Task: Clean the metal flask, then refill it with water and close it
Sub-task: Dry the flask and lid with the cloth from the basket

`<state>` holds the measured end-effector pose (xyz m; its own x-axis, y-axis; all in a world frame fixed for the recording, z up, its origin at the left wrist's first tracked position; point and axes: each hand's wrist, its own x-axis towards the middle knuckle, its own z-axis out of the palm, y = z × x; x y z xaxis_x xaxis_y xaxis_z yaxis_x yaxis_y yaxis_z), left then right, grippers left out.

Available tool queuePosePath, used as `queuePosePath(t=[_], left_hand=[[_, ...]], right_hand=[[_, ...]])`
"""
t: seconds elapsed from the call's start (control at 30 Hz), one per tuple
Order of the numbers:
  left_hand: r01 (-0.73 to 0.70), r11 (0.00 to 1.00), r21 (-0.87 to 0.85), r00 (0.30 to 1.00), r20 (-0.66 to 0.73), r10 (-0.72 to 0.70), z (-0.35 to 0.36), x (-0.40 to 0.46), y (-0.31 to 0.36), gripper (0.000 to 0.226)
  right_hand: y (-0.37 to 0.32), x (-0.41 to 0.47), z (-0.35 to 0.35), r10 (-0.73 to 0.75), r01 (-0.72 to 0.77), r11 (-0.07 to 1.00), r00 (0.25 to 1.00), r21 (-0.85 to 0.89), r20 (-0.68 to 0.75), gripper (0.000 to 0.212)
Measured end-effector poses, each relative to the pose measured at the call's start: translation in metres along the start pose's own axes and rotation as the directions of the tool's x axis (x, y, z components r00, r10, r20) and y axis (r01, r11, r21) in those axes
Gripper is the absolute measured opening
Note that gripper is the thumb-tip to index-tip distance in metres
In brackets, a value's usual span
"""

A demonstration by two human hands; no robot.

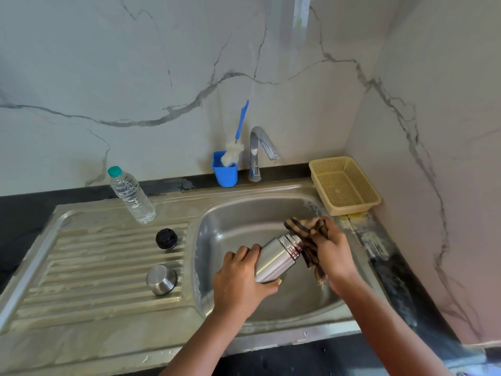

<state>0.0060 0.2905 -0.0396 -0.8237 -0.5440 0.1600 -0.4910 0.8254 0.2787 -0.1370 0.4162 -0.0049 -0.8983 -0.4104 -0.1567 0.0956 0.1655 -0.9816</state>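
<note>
While the metal flask (279,257) sits tilted over the sink (320,302) basin, we log the cleaning stage as under way, not finished. Left hand (241,280) has its grip curled round the flask's lower body; right hand (334,255) has its grip bunched on a dark striped cloth (309,240) pressed against the flask's neck and mouth. Flask is open: black inner stopper (166,239) and steel cap (161,279) both rest on the drainboard (81,267), apart from each other and well apart from the flask. Left to do, by our reading: finish wiping, refill, fit stopper and cap. Water bottle (132,195) stands capped at the drainboard's far edge; tap (261,150) shows no running water. Bottle brush (235,142) stands in a blue holder (225,173) beside the tap.

Hard to make out: flask's mouth is covered by cloth, so we cannot tell whether the inside is wet, soapy or empty. Right fingertips are buried in the cloth.
</note>
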Motion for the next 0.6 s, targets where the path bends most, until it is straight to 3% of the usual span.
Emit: queuePosePath(t=[0.07, 0.13, 0.2, 0.23, 0.27, 0.33, 0.43, 0.5, 0.53, 0.6], left_hand=[[0.014, 0.999, -0.037, 0.998, 0.054, -0.012, 0.002, 0.0, -0.003, 0.082], [0.043, 0.99, -0.133, 0.996, 0.079, -0.033, 0.0, 0.003, -0.006, 0.082], [0.034, 0.984, -0.175, 0.998, 0.064, -0.024, -0.004, 0.006, -0.009, 0.08], [0.011, 0.986, -0.168, 0.998, 0.055, -0.002, -0.004, 0.007, -0.01, 0.079], [-0.009, 0.986, -0.167, 0.999, 0.04, 0.016, -0.004, 0.008, -0.011, 0.079], [-0.02, 0.981, -0.195, 1.0, 0.012, 0.023, -0.002, 0.008, -0.013, 0.078], [-0.042, 0.975, -0.22, 0.999, -0.002, 0.042, 0.002, 0.008, -0.017, 0.077], [-0.057, 0.971, -0.23, 0.998, -0.002, 0.058, 0.002, 0.007, -0.017, 0.077], [-0.06, 0.971, -0.231, 0.998, 0.001, 0.062, 0.002, 0.006, -0.016, 0.077], [-0.037, 0.967, -0.251, 0.999, 0.004, 0.039, 0.001, 0.004, -0.014, 0.078]], right_hand=[[-0.005, 0.001, -0.008, 0.078, -0.117, 0.924, 0.99, 0.365, 0.119, 0.029], [-0.004, 0.003, -0.017, 0.06, -0.087, 0.852, 0.996, 0.516, 0.067, 0.031], [0.003, 0.006, -0.024, -0.185, 0.185, 0.918, 0.982, 0.352, -0.033, 0.029], [0.006, 0.005, -0.026, -0.383, 0.375, 0.907, 0.924, 0.19, 0.003, 0.031], [0.01, 0.004, -0.026, -0.536, 0.536, 0.844, 0.839, 0.022, 0.097, 0.035], [0.019, 0.004, -0.029, -0.67, 0.715, 0.653, 0.699, -0.249, 0.249, 0.046], [0.019, 0.011, -0.034, -0.761, 0.817, 0.357, 0.536, -0.452, 0.366, 0.046], [0.016, 0.022, -0.037, -0.772, 0.799, 0.151, 0.463, -0.582, 0.436, 0.044], [0.013, 0.028, -0.039, -0.777, 0.762, 0.112, 0.467, -0.638, 0.421, 0.042], [0.009, 0.036, -0.043, -0.797, 0.685, 0.264, 0.551, -0.679, 0.246, 0.04]])
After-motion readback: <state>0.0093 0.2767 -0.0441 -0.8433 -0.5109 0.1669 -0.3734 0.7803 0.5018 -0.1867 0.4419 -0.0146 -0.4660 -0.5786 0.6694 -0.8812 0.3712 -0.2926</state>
